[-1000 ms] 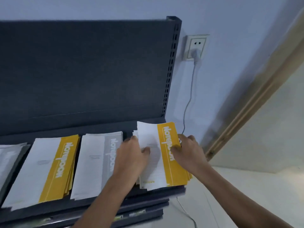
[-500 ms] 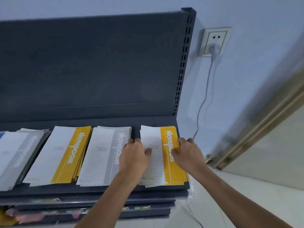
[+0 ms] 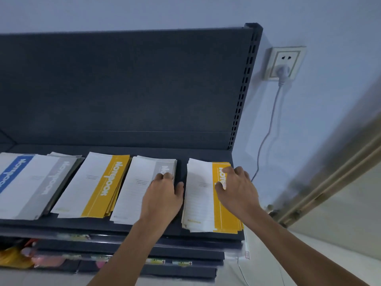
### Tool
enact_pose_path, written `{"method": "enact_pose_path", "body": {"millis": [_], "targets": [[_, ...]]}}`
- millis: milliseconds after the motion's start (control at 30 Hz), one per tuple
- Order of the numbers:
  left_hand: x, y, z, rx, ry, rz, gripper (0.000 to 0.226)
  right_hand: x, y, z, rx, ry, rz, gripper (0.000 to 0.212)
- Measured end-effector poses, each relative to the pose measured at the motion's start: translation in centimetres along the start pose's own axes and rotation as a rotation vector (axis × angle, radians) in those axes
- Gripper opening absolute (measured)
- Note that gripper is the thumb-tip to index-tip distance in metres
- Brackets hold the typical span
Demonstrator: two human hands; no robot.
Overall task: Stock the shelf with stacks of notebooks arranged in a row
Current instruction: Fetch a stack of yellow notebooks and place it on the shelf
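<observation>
While resting palm-down on neighbouring stacks, lie apart, with a strip of bare dark metal shelf (image 3: 181, 162) between. Left hand (image 3: 162, 195) on the right edge of the grey-banded notebook stack (image 3: 136, 188): fingers bent, tips touching the grey band, thumb down in the gap. Right hand (image 3: 237, 190) at 3 o'clock of it, on the rightmost yellow-banded stack (image 3: 201, 195): fingers spread and lightly curved over the yellow band, thumb on the cover. Nothing pinched or lifted by either hand.

Five flat stacks in a row across the shelf, from 9 o'clock to 3 o'clock:
- blue-banded stack (image 3: 12, 176), cut by the frame edge
- far grey-banded stack (image 3: 51, 178), tight against it
- middle yellow-banded stack (image 3: 97, 182), slightly fanned
- the two stacks under the hands, the last just short of the shelf's right end

Toward 12 o'clock, dark back panel (image 3: 123, 83) and perforated upright (image 3: 245, 89). At 2 o'clock on the pale wall, white socket (image 3: 288, 56) with plug (image 3: 282, 71) and cable (image 3: 268, 131) hanging down. Toward 6 o'clock, lower shelves (image 3: 185, 250) with price labels (image 3: 154, 261). At 8 o'clock, blurred yellow and pink goods (image 3: 16, 259). At 4 o'clock, blurred door frame (image 3: 329, 182).
</observation>
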State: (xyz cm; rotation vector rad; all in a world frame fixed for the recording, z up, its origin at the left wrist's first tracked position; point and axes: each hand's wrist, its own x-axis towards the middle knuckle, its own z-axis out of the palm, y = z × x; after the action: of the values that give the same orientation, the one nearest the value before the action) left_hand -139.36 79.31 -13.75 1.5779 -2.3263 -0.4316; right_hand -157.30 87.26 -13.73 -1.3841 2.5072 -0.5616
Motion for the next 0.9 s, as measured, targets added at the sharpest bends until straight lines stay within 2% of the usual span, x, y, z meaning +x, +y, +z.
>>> {"method": "enact_pose_path", "body": {"millis": [233, 500, 900], "targets": [[-2.5, -5.2, -3.6, -0.033, 0.082, -0.082, 0.040, -0.7, -6.5, 2.2, -0.005, -0.042, -0.267, 0.039], [-6.3, -15.0, -10.8, -0.013, 0.183, -0.288, 0.035, -3.4, -18.3, 6.7, 0.029, -0.227, -0.583, 0.036], [-12.3, -37.3, -21.2, -0.015, 0.342, -0.421, 0.019, -11.2, -42.3, 16.6, 0.020, -0.356, -0.875, 0.031]]}}
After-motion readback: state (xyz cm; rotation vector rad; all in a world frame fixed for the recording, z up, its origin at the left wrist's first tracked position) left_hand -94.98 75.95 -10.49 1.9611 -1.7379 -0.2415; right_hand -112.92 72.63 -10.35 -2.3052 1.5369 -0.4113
